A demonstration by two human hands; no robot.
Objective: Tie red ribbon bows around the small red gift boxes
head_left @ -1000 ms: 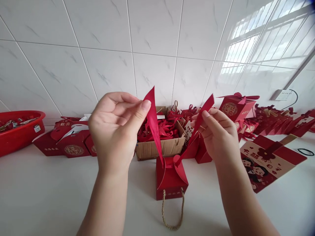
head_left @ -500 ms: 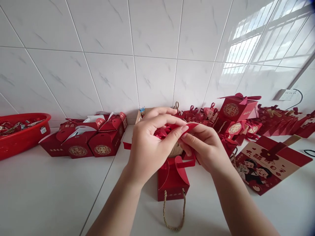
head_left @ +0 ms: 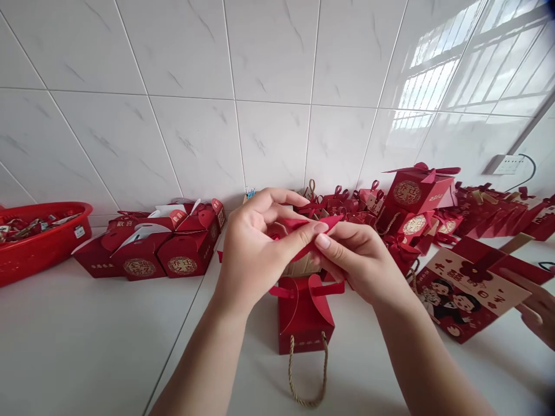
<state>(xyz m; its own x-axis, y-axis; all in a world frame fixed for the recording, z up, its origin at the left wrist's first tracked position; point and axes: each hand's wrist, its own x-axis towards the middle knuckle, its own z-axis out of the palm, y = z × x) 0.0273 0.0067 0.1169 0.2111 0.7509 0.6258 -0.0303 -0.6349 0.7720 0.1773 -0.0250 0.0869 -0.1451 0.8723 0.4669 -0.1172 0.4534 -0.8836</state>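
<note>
Between the thumbs and fingers of both hands is a red ribbon [head_left: 332,222], pinched above a small red gift box [head_left: 306,320]. My left hand [head_left: 262,248] is closed on it from the left, with its upper fingers curved over the top. From the right, my right hand [head_left: 358,254] pinches the same ribbon close by, thumb against thumb. Ribbon ends hang down to the top flaps of the box. A twisted rope handle [head_left: 309,401] lies in front of the box on the white counter. The hands hide part of the ribbon and what is behind it.
Several red boxes [head_left: 182,260] stand at the left, near a red basin [head_left: 47,248] of small packets. Stacked ribboned boxes [head_left: 416,193] are at the right. Another person's hand [head_left: 535,306] touches a red and cream gift bag [head_left: 468,306]. A tiled wall [head_left: 191,144] closes the back.
Both my hands have shifted slightly on the ribbon, and a ribbon end now shows at the box's left side. Another person's hand has come in at the right, by the gift bag.
</note>
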